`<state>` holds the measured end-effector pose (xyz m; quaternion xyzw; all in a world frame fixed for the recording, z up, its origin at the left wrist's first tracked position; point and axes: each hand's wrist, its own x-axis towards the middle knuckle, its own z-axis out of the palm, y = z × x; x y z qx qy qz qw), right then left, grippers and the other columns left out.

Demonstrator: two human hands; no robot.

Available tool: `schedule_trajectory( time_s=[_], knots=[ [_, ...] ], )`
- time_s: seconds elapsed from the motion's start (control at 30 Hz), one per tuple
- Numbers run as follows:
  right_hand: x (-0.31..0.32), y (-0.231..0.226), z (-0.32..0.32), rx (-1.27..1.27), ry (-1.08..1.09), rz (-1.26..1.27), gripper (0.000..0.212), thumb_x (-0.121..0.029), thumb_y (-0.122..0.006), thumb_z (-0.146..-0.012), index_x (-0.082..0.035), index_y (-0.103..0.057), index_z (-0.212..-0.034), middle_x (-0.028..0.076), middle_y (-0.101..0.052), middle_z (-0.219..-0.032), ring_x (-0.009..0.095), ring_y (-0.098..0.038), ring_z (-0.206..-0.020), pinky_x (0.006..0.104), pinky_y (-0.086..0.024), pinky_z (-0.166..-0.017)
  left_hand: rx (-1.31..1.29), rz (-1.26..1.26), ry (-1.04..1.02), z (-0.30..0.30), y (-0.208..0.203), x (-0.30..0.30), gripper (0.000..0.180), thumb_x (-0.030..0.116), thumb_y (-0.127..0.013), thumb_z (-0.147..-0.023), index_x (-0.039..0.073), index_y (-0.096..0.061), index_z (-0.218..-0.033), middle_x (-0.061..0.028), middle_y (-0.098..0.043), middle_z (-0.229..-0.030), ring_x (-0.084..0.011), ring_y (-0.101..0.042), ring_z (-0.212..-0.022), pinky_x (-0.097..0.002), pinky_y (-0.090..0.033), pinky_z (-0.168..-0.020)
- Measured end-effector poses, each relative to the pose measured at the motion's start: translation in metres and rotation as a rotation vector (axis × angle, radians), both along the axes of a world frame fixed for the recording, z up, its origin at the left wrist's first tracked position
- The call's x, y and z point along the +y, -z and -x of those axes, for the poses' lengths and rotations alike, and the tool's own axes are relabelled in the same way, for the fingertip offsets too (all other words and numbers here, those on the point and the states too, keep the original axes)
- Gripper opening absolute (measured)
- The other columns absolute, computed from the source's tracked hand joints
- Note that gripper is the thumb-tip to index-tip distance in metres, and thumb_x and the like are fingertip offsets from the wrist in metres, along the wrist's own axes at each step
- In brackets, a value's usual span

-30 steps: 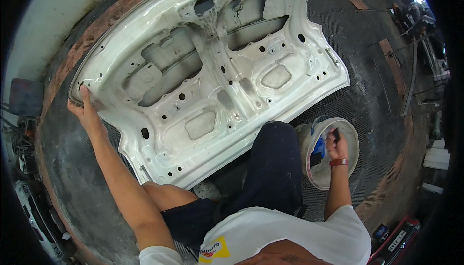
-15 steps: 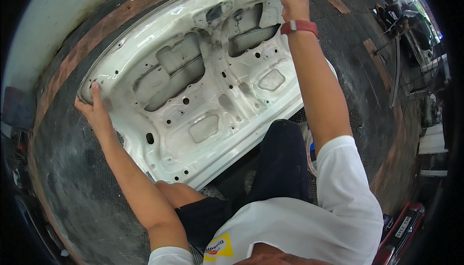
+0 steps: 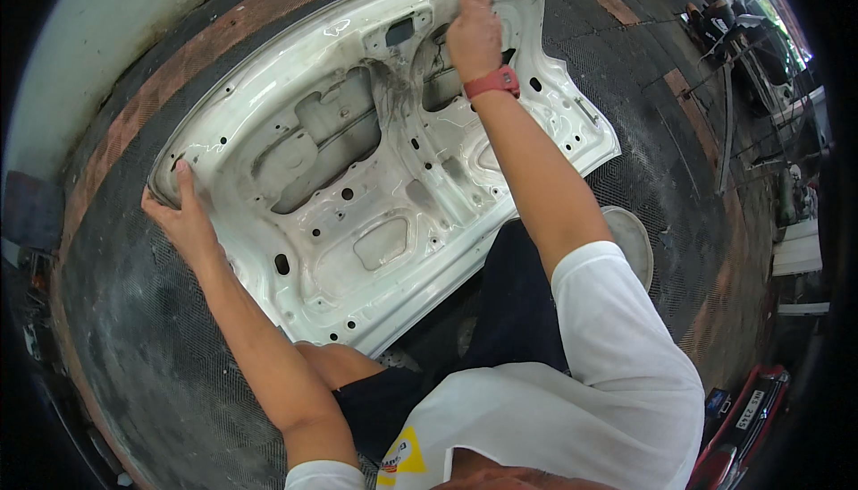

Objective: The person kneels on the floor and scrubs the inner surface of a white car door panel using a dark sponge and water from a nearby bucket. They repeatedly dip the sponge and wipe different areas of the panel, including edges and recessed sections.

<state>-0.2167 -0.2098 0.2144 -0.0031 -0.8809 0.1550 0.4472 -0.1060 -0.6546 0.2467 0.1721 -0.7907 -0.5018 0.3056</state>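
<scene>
A white car trunk lid (image 3: 335, 262), inner side up, lies tilted across the view in front of my knees. Its inner frame has cut-outs, round holes and grey smudges. My left hand (image 3: 183, 213) grips its left corner, thumb on the inner face and fingers around the rim. Over the far right part of the lid is my right hand (image 3: 475, 34), with a red band at the wrist. It is slightly blurred, its fingers closed on a dark pad, which the hand hides almost wholly.
A round container rim (image 3: 639, 244) shows beside my right sleeve. Dark textured matting (image 3: 143, 311) covers the floor, with reddish strips. A pale wall (image 3: 80, 70) stands at the far left. Metal stands and parts (image 3: 760, 79) are at the right, and a red car part (image 3: 746, 427) lies lower right.
My right hand has moved left and nearer from the lid's far right corner, uncovering that corner. The round container rim shows more. My left hand keeps its grip.
</scene>
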Motion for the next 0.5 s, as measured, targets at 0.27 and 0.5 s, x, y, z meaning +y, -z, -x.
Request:
schedule_trajectory(
  time_s=[0.27,0.5],
  knots=[
    [-0.023,-0.015,-0.015,-0.071,-0.064,0.316,0.066,-0.007,-0.045,-0.104,0.000,-0.035,-0.169,0.024,-0.030,-0.177,0.044,-0.026,-0.165,0.0629,-0.027,-0.126,0.032,-0.012,-0.027,0.005,0.005,-0.007,0.094,0.057,-0.084,-0.093,0.000,-0.042,-0.155,-0.0217,-0.054,-0.151,-0.0314,-0.057,-0.135,-0.0420,-0.046,-0.116],
    [-0.067,0.011,0.011,0.303,-0.147,1.001,0.061,-0.013,-0.035,-0.113,0.011,-0.022,-0.168,0.031,-0.017,-0.178,0.042,-0.015,-0.167,0.0419,-0.013,-0.137,0.049,0.004,0.020,0.007,0.008,-0.009,0.088,0.054,-0.080,-0.098,-0.002,-0.041,-0.154,-0.0237,-0.051,-0.151,-0.0321,-0.055,-0.136,-0.0421,-0.044,-0.117]
  ],
)
